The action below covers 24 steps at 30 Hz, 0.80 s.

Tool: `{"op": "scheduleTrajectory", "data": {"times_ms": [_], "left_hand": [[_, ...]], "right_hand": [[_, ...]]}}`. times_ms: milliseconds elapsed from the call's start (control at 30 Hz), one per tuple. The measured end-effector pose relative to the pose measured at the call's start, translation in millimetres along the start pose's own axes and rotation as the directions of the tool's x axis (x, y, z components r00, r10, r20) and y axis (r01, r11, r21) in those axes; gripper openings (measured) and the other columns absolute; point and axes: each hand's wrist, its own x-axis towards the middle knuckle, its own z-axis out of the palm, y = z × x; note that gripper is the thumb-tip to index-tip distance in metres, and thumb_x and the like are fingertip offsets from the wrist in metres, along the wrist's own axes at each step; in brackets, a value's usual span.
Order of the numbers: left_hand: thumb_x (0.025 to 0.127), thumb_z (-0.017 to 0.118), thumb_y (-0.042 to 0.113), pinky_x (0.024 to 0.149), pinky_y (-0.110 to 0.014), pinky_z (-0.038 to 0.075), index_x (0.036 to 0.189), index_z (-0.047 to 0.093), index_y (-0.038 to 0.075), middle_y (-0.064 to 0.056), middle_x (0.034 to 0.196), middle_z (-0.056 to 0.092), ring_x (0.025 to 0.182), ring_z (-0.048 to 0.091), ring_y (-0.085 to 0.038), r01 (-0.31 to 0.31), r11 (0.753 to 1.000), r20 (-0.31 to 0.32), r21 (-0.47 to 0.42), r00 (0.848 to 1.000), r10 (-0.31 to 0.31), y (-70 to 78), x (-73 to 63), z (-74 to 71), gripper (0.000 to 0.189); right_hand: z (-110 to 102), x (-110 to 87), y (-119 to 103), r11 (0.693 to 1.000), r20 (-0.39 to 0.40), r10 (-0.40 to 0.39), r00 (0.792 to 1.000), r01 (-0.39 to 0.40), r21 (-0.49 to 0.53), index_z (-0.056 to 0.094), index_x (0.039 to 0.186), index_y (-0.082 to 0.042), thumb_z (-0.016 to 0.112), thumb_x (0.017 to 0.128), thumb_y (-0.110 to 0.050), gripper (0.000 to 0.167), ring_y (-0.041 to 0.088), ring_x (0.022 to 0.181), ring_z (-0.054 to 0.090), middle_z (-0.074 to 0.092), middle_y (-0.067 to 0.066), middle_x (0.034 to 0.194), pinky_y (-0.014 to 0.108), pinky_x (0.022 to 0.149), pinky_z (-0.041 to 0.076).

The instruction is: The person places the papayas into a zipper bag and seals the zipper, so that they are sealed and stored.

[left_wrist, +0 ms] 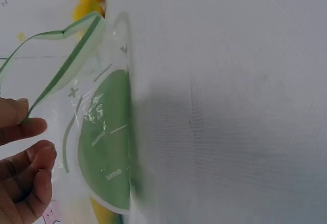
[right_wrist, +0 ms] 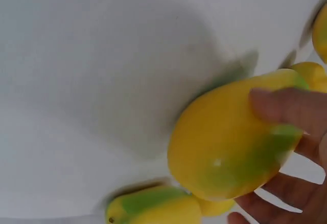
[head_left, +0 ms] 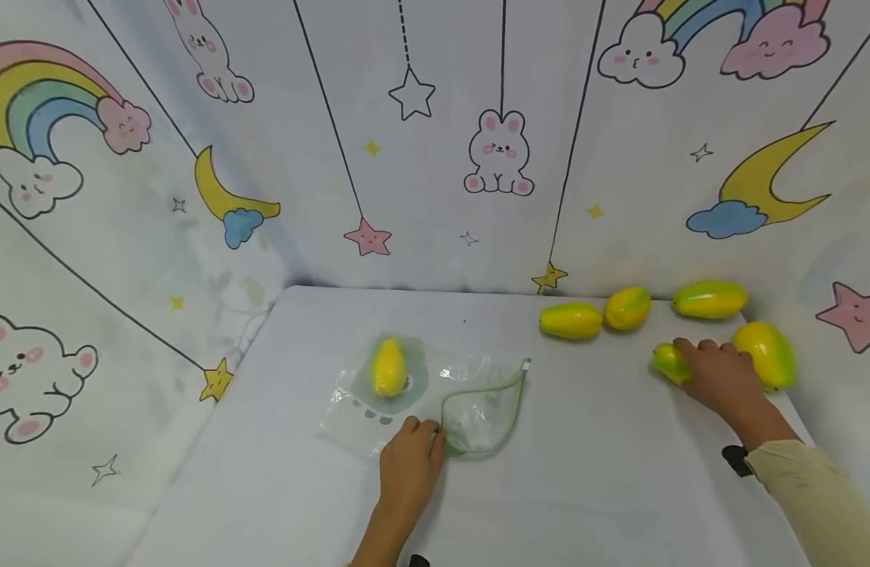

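My left hand pinches the green-trimmed rim of a clear plastic zip bag. In the left wrist view the bag's green printed patch faces the camera, and its mouth gapes with thumb and finger on the edge. One yellow papaya appears within the bag's outline, over the printed patch. At the right side of the table, my right hand grips a yellow-green papaya, thumb on one side and fingers around the other. Just beyond that hand lies a larger papaya.
Along the table's back edge lie more papayas: one long, one rounder touching or nearly touching it, and another near the back right corner. A printed cloth wall rises behind the white table.
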Motion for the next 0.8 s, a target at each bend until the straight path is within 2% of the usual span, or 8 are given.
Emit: {"op": "scheduleTrajectory", "data": {"times_ms": [67,133,233,333,400,567,667,800], "left_hand": [[0.088,0.074,0.023,0.051,-0.016,0.041,0.091,0.074,0.012,0.002,0.077,0.060,0.057,0.049,-0.002,-0.063,0.998,-0.050,-0.025,0.997,0.062,1.6,0.3,-2.4,0.012],[0.088,0.074,0.021,0.052,-0.014,0.042,0.090,0.074,0.011,0.003,0.077,0.060,0.058,0.051,-0.002,-0.130,0.990,-0.122,-0.045,0.985,0.124,2.8,1.3,-4.2,0.010],[0.085,0.076,0.016,0.054,-0.014,0.047,0.090,0.074,0.009,0.000,0.079,0.064,0.061,0.058,-0.005,-0.218,0.974,-0.245,-0.063,0.949,0.196,3.5,4.5,-5.7,0.009],[0.081,0.078,0.006,0.057,-0.017,0.051,0.090,0.071,0.004,-0.004,0.082,0.067,0.064,0.064,-0.009,-0.252,0.964,-0.328,-0.083,0.921,0.213,2.8,8.3,-6.2,0.012],[0.078,0.079,0.002,0.057,-0.018,0.052,0.088,0.069,0.003,-0.004,0.081,0.067,0.064,0.064,-0.009,-0.232,0.966,-0.333,-0.114,0.925,0.183,2.8,9.7,-6.7,0.014],[0.081,0.079,0.011,0.053,-0.013,0.044,0.079,0.065,0.012,0.007,0.069,0.060,0.059,0.050,-0.001,-0.134,0.970,-0.208,-0.204,0.974,0.091,8.4,8.9,-8.0,0.015],[0.084,0.077,0.015,0.051,-0.013,0.039,0.074,0.062,0.014,0.009,0.065,0.053,0.058,0.043,0.001,-0.143,0.968,-0.162,-0.205,0.981,0.110,13.9,9.7,-7.3,0.018],[0.085,0.074,0.011,0.051,-0.013,0.039,0.072,0.060,0.014,0.008,0.064,0.050,0.058,0.042,0.000,-0.167,0.961,-0.148,-0.219,0.980,0.136,19.4,13.4,-3.9,0.020]], "right_hand": [[-2,-2.1,-3,0.999,0.046,0.011,0.999,-0.013,0.045,0.043,0.137,-0.001,0.075,0.082,-0.019,0.066,0.046,0.077,0.054,0.050,0.041,0.104,0.062,0.071,0.047],[-4,-3.8,-5,0.996,0.090,0.011,0.996,-0.018,0.083,0.038,0.142,-0.005,0.071,0.086,-0.022,0.067,0.043,0.074,0.056,0.045,0.045,0.106,0.059,0.067,0.050],[-6,-7.0,-7,0.991,0.149,0.025,0.989,-0.045,0.130,0.032,0.147,-0.009,0.065,0.090,-0.020,0.067,0.045,0.075,0.056,0.038,0.051,0.111,0.058,0.066,0.050],[-5,-10.1,-10,0.985,0.178,0.035,0.983,-0.064,0.160,0.031,0.147,-0.007,0.063,0.090,-0.016,0.067,0.047,0.079,0.057,0.037,0.051,0.113,0.061,0.069,0.049],[-2,-12.0,-15,0.984,0.171,0.027,0.985,-0.056,0.171,0.031,0.146,-0.006,0.064,0.088,-0.014,0.067,0.050,0.080,0.057,0.038,0.051,0.113,0.062,0.071,0.049],[4,-18.3,-23,0.978,0.172,0.001,0.985,-0.037,0.208,0.032,0.147,-0.007,0.067,0.087,-0.013,0.069,0.045,0.081,0.058,0.042,0.048,0.113,0.061,0.071,0.050],[6,-22.7,-24,0.970,0.171,-0.015,0.985,-0.028,0.243,0.031,0.148,-0.009,0.069,0.087,-0.016,0.072,0.038,0.081,0.056,0.048,0.041,0.109,0.057,0.070,0.050],[9,-26.4,-21,0.965,0.118,-0.023,0.993,-0.009,0.263,0.030,0.149,-0.009,0.071,0.087,-0.018,0.075,0.032,0.080,0.054,0.052,0.034,0.103,0.053,0.068,0.051]]}}
